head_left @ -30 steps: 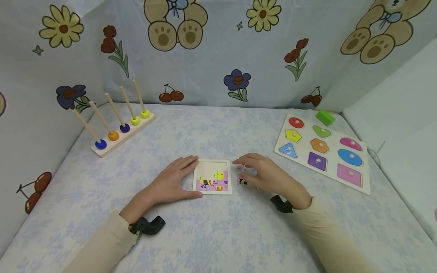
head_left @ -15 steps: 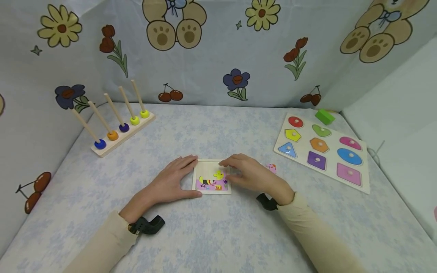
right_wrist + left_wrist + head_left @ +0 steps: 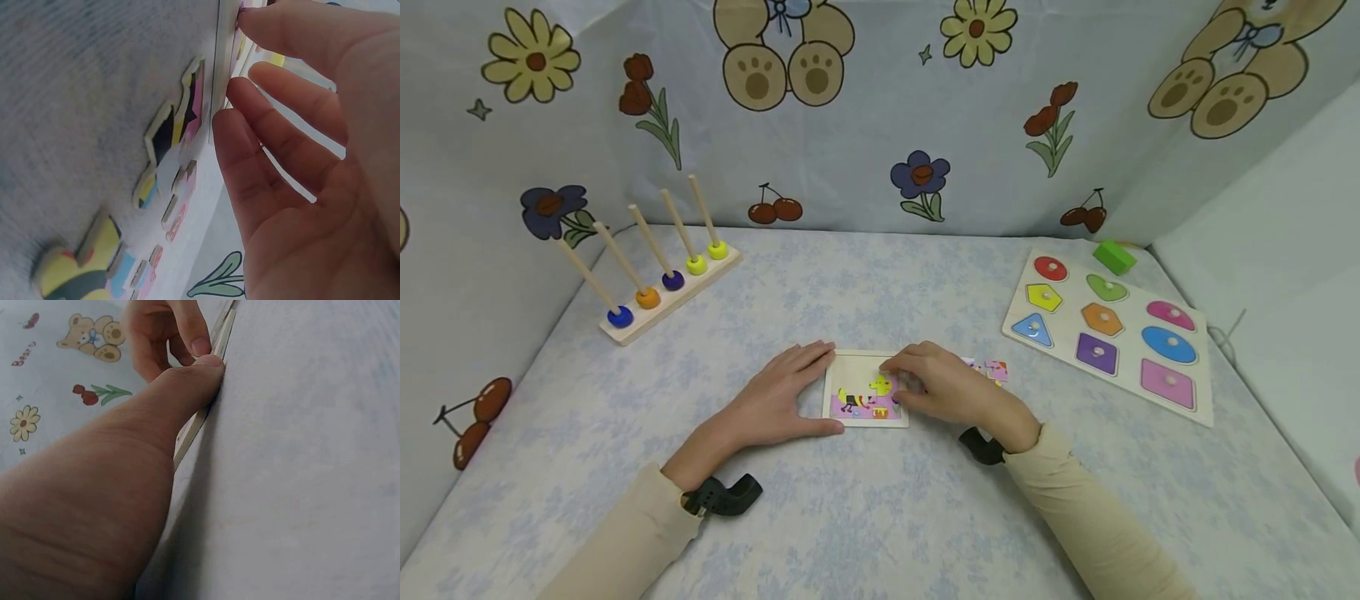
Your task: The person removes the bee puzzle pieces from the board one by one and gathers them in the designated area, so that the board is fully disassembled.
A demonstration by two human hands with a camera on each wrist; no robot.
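A square wooden puzzle tray (image 3: 868,423) lies on the table with several pink and yellow pieces (image 3: 861,402) set along its lower part; its upper part is bare wood. My left hand (image 3: 778,396) rests along the tray's left side, fingers at the upper corner and thumb at the lower one. In the left wrist view that thumb (image 3: 200,375) lies against the tray's edge. Over the tray's right side is my right hand (image 3: 947,387), its thumb (image 3: 269,25) touching pink at the tray in the right wrist view. Its other fingers are loosely bent, with nothing visible between them.
Loose puzzle pieces (image 3: 996,371) lie right of the tray, partly behind my right hand, among them a yellow-and-black piece (image 3: 81,269). A wooden peg stand (image 3: 673,300) with rings is at back left. A shape board (image 3: 1060,333) and green block (image 3: 1115,258) are at right.
My right hand has moved left from the loose pieces onto the right side of the tray, uncovering some of those pieces. My left hand has stayed in place.
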